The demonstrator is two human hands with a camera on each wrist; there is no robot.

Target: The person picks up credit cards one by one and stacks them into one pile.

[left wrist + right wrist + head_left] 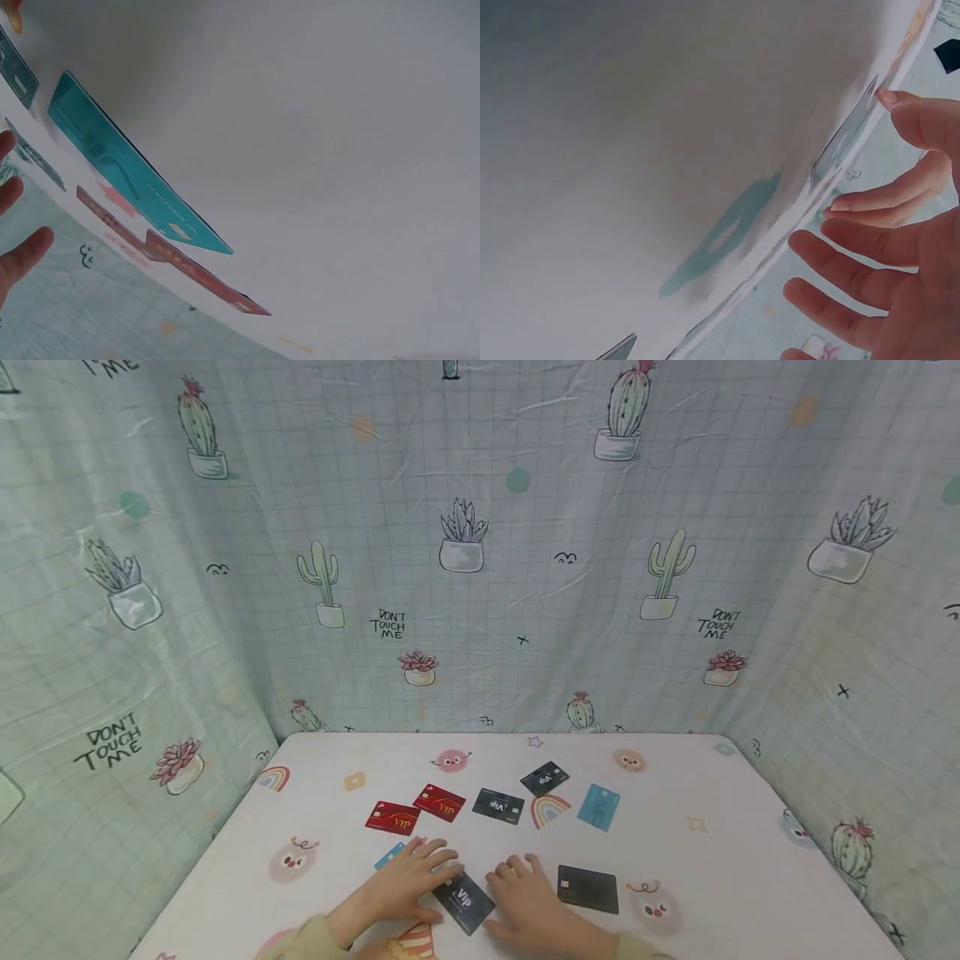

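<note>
A dark VIP card lies tilted on the table between both hands. My left hand reaches over its left corner, fingers loosely extended at the upper edge and thumb beside the left edge. In the right wrist view, a thumb tip shows right at the end of the dark card. My right hand rests just right of the card, fingers relaxed and spread, holding nothing. A blue card lies partly hidden behind the left hand; the left wrist view shows this teal card whole. Right of the right hand lies a black card.
Farther back are two red VIP cards, two dark VIP cards and a light blue card. The white table has printed cartoon figures. A cactus-print curtain hangs behind it and along both sides.
</note>
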